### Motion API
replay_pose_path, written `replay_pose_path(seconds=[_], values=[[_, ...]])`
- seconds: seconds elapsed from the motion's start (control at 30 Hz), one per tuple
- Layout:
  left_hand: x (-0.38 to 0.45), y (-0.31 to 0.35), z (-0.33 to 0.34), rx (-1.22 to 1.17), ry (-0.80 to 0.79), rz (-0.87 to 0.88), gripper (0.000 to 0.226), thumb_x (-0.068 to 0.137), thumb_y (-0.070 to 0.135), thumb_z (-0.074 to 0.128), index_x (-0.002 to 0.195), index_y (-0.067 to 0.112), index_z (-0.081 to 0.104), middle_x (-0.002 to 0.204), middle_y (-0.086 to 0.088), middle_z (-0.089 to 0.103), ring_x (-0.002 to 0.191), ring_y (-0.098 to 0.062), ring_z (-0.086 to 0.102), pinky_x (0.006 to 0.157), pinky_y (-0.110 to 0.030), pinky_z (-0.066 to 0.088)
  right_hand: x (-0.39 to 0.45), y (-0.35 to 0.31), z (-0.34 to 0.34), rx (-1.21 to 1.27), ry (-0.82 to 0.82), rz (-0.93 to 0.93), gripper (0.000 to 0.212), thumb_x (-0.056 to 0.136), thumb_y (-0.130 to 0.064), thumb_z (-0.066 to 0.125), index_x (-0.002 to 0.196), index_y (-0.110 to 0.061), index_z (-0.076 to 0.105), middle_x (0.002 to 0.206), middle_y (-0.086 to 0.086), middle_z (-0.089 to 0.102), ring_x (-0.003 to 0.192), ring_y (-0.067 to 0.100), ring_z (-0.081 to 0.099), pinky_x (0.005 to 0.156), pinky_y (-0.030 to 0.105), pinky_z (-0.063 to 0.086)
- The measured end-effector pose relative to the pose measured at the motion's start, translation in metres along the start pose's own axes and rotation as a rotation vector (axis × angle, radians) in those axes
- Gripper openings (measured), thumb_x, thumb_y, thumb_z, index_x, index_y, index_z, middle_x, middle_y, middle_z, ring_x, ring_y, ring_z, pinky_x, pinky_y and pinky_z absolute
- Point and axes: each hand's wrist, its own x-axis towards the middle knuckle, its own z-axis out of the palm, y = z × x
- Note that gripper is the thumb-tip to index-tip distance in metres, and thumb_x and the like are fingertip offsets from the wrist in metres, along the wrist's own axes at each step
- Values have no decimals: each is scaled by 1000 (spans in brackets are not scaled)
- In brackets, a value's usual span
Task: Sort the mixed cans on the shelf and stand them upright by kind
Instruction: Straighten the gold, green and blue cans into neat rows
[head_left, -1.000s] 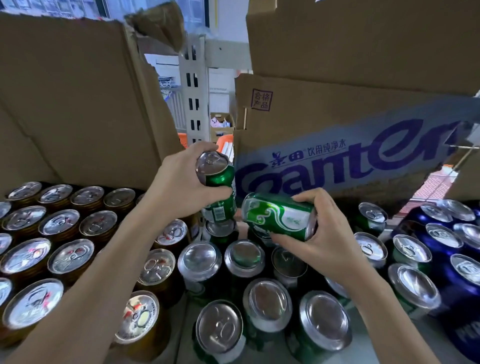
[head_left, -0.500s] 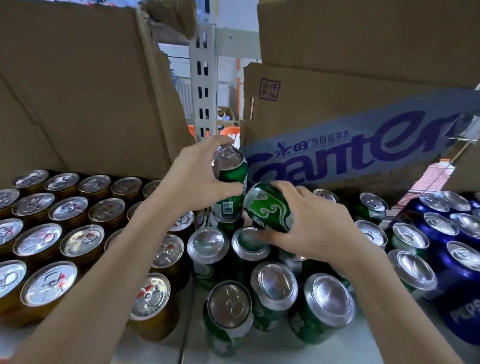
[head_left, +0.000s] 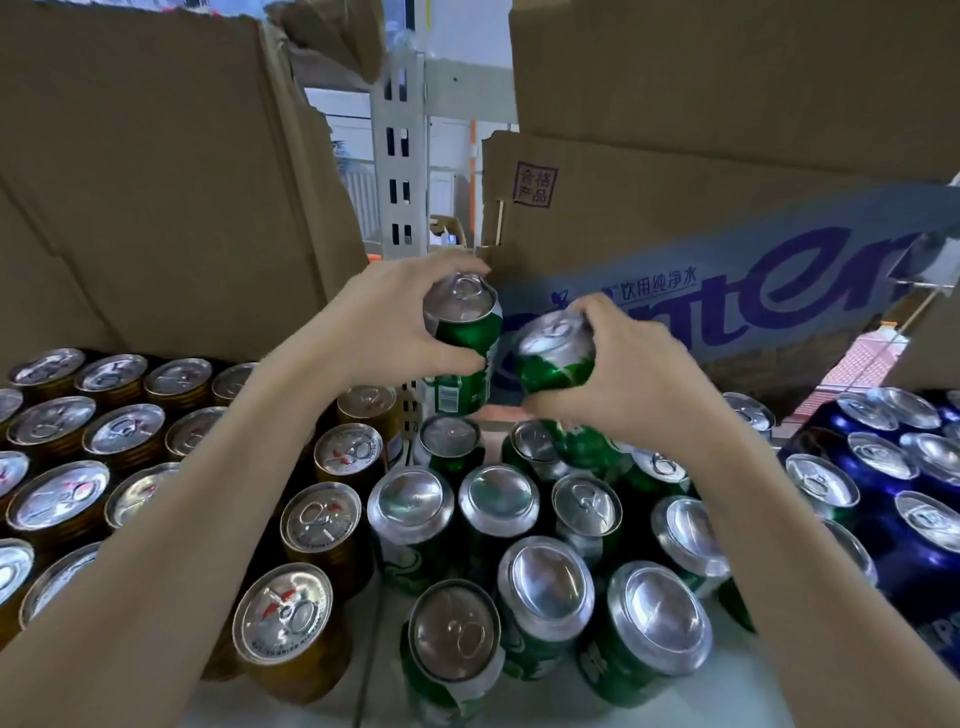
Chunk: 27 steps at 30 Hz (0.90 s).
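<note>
Left hand (head_left: 384, 332) is wrapped round a green aluminium drink can (head_left: 460, 343), right hand (head_left: 623, 374) grips a second green aluminium can (head_left: 556, 353), both lifted over the back of the green cluster. Both look upright, so I'd guess they're about to go down with their own kind, between the gold-topped cans (head_left: 83, 467) and dark blue cans (head_left: 893, 483).
</note>
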Motion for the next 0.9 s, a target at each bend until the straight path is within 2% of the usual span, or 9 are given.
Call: replay_pose_path(seconds=[0.07, 0.17, 0.23, 0.37, 0.5, 0.63, 0.77, 0.9], values=[[12, 3, -7, 105, -67, 41, 70, 66, 32, 80, 128, 35, 47, 110, 7, 60, 97, -14, 55, 89, -33, 46, 8, 5, -9, 107, 67, -13, 70, 64, -49, 76, 119, -29, 38, 97, -7, 58, 88, 16, 57, 71, 34, 49], [32, 4, -14, 252, -211, 94, 70, 70, 27, 79, 130, 30, 43, 114, 10, 50, 99, -12, 47, 82, -26, 38, 22, 15, -14, 229, 122, -37, 66, 65, -39, 80, 118, -28, 42, 98, -10, 58, 86, 8, 56, 64, 21, 43], [45, 1, -12, 326, -299, 108, 72, 71, 25, 79, 132, 29, 40, 117, 8, 45, 99, -12, 43, 82, -24, 36, 32, 22, -11, 256, 153, -50, 69, 63, -37, 81, 121, -27, 45, 109, -6, 53, 96, 12, 51, 68, 22, 38], [58, -10, 3, 530, -392, 95, 76, 74, 21, 78, 137, 33, 36, 125, -5, 38, 107, -25, 49, 87, -38, 48, 46, 33, 7, 308, 160, 11, 78, 64, -33, 81, 131, -24, 44, 119, -3, 44, 104, 13, 43, 79, 24, 33], [58, -21, 26, 618, -472, 102, 76, 77, 21, 74, 140, 32, 33, 122, -6, 40, 101, -25, 52, 80, -35, 48, 53, 39, 28, 297, 110, 39, 70, 63, -28, 82, 125, -20, 50, 114, -2, 55, 104, 17, 51, 77, 25, 37], [53, -34, 49, 653, -476, 138, 67, 83, 10, 64, 141, 28, 36, 126, -7, 39, 111, -27, 49, 82, -28, 41, 59, 40, 47, 239, -24, 76, 70, 66, -24, 79, 126, -14, 43, 108, 0, 52, 96, 15, 45, 72, 24, 35], [46, -45, 61, 677, -481, 126, 68, 86, 1, 54, 144, 28, 31, 132, -9, 34, 119, -30, 44, 92, -39, 45, 65, 35, 69, 178, -113, 72, 68, 66, -23, 79, 123, -13, 44, 122, 8, 41, 95, 20, 42, 75, 25, 35], [42, -46, 72, 737, -470, 125, 63, 90, 3, 48, 145, 27, 29, 132, -10, 33, 120, -30, 41, 88, -39, 46, 70, 36, 82, 144, -143, 97, 60, 68, -23, 77, 119, -13, 46, 121, 9, 43, 94, 19, 40, 73, 23, 31]])
